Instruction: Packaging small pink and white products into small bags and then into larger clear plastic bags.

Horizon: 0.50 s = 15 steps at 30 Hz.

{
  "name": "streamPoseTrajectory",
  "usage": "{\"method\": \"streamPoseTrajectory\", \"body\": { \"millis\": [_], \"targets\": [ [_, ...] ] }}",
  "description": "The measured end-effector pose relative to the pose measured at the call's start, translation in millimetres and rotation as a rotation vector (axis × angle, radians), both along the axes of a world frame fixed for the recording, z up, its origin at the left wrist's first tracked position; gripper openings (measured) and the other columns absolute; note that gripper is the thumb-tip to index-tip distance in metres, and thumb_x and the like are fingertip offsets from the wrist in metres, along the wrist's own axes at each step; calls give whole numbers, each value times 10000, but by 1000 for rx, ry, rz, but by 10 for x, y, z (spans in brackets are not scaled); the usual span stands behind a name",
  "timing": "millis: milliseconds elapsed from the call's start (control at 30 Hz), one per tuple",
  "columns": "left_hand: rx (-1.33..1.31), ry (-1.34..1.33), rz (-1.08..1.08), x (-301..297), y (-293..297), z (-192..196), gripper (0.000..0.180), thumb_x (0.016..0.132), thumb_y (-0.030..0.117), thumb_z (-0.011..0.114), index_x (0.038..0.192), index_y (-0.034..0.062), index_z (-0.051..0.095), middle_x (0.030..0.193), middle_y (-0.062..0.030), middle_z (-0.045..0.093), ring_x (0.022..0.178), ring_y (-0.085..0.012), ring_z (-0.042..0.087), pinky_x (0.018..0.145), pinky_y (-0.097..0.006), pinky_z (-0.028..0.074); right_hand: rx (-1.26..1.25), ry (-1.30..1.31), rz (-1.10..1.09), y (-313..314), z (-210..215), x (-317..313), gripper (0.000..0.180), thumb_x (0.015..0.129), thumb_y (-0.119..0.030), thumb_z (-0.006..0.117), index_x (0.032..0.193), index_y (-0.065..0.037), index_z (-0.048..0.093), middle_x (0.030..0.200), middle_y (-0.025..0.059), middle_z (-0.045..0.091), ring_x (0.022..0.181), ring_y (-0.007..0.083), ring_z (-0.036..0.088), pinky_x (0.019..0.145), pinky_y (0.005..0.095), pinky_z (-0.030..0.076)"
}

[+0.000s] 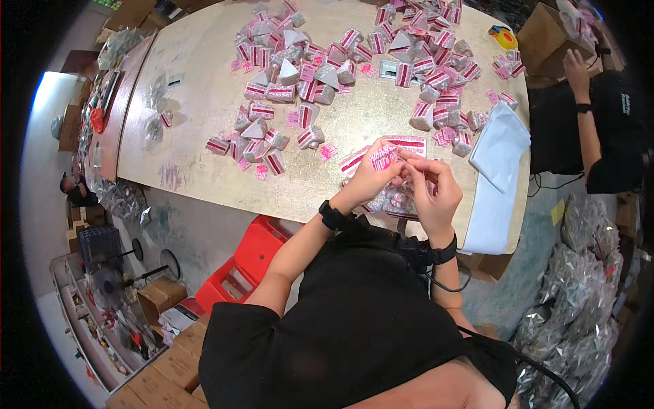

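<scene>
A pale, speckled tabletop (204, 136) fills the upper half of the frame, strewn with small pink-and-white striped wedge-shaped packets (300, 75) in loose heaps across the top centre and upper right, with a white sheet (501, 146) draped over its right edge and a red crate (248, 262) on the floor below at centre left. Your two hands meet at the near edge of the tabletop, just right of the frame's centre. Your left hand (371, 178) has its fingers pinched on a pink striped label (383, 157), held up just above the surface, and your right hand (430, 185) closes its fingers on the same label from the other side. Beneath your hands lies a small clutch of packets (394, 201), partly hidden. You appear to be mid-fold or mid-wrap on this one piece; the next move probably calls for a steady pinch and a clean crease, keeping the stripes aligned. At the upper right, another person's arm (587, 109) reaches toward a cardboard box (545, 31).
</scene>
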<state>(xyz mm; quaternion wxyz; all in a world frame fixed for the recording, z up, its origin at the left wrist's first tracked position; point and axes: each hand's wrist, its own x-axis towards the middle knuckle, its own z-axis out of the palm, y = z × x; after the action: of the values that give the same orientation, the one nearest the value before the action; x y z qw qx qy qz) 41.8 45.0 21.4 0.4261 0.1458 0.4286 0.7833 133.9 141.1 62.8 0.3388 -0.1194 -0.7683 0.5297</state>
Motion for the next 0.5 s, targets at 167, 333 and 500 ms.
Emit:
{"method": "streamPoseTrajectory", "body": {
  "millis": [167, 333, 500],
  "targets": [
    [-50, 71, -44, -13, -10, -105, 287, 873, 34, 526, 1114, 74, 376, 908, -46, 553, 738, -72, 559, 577, -193, 484, 115, -48, 23, 17, 26, -12, 117, 786, 65, 582, 889, 25, 542, 908, 139, 634, 671, 154, 636, 587, 244, 511],
    [-93, 157, -20, -6, 13, -62, 266, 860, 12, 526, 1079, 71, 387, 911, -36, 549, 755, -66, 555, 583, -189, 473, 90, -81, 31, -8, 110, -14, 125, 782, 42, 598, 892, 12, 546, 920, 149, 631, 669, 170, 630, 573, 258, 506],
    [-93, 280, -8, -1, 32, -8, 225, 843, 0, 531, 1010, 69, 397, 928, -35, 547, 831, -79, 546, 665, -212, 476, 157, -129, 19, -30, 23, -14, 138, 771, 45, 619, 898, 32, 566, 940, 148, 645, 740, 141, 631, 632, 236, 511]
  ]
}}
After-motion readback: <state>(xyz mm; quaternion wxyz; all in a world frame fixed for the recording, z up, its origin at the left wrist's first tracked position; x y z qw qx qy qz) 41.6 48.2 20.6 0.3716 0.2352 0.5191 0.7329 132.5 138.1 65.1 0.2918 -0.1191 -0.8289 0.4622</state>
